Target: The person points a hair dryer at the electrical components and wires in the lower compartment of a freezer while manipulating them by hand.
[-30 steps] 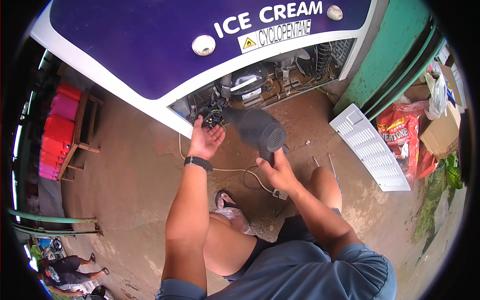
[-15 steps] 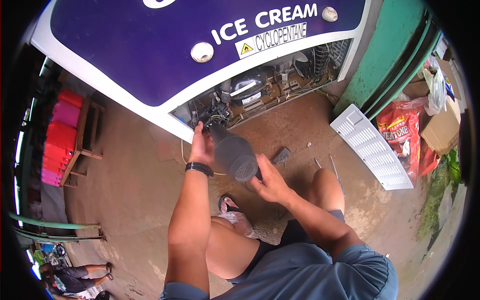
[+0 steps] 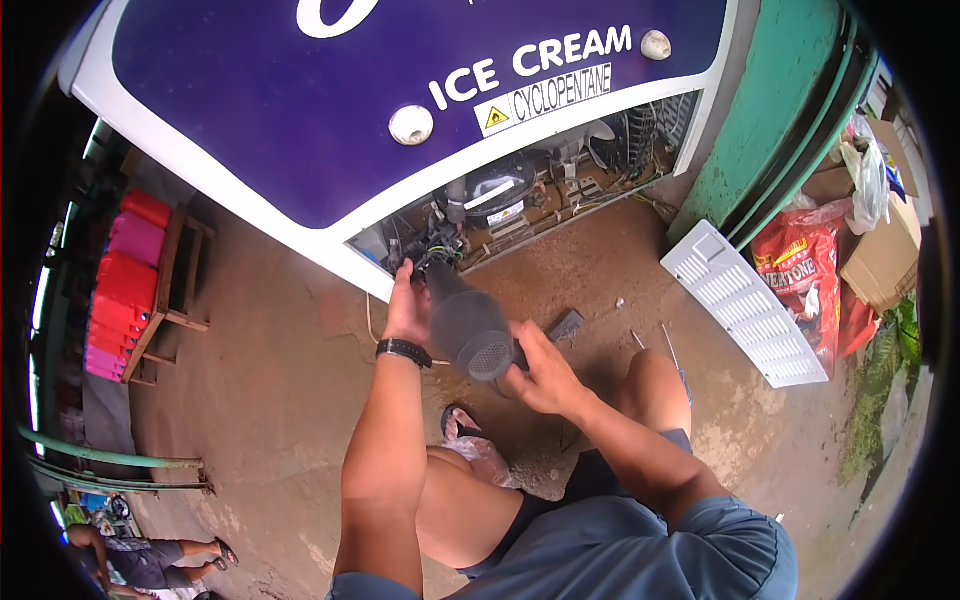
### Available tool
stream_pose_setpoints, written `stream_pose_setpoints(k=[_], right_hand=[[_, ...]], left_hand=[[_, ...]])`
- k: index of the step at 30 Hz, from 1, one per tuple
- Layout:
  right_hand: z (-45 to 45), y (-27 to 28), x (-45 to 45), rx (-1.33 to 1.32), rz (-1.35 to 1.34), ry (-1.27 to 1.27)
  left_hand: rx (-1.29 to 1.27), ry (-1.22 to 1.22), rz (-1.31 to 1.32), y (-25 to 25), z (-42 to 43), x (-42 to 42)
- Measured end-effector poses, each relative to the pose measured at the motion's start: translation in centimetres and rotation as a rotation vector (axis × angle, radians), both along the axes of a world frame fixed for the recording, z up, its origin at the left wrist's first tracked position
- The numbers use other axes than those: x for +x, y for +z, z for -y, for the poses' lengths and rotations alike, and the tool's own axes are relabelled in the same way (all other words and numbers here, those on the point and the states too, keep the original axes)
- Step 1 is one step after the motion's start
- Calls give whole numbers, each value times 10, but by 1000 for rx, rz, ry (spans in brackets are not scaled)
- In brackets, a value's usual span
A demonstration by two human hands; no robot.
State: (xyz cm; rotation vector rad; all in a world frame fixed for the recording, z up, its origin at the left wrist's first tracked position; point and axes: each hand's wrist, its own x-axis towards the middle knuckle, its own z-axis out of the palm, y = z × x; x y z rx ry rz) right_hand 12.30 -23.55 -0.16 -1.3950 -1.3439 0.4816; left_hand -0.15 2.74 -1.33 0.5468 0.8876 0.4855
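Observation:
A dark grey hair dryer (image 3: 468, 325) points into the open lower compartment of an ice cream freezer (image 3: 270, 110). My right hand (image 3: 546, 372) is wrapped round its handle, below the round mesh intake. Beside the nozzle, my left hand (image 3: 404, 312) reaches up to the compartment's edge, fingers closed near a cluster of black parts and wires (image 3: 436, 246). The dryer hides part of that hand, so what it grips is unclear. Behind the wires sits a black compressor (image 3: 505, 180) with white labels.
A white vented panel (image 3: 745, 305) leans at the right by a red bag (image 3: 800, 255) and cardboard box (image 3: 885, 250). A small dark block (image 3: 567, 326) and screwdrivers (image 3: 670, 345) lie on the floor. Red containers (image 3: 130, 265) stand left; another person (image 3: 150, 560) is at lower left.
The view has shifted slightly, so the freezer and dryer sit a little lower. Both hands keep their places on and beside the dryer. The person at lower left has changed posture.

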Motion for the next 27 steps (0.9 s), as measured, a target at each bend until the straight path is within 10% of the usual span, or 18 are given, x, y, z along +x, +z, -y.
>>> stream_pose_setpoints(k=[27], right_hand=[[-3,-6,7,6,-40,39]], left_hand=[[33,-22,-63,10,14,2]])
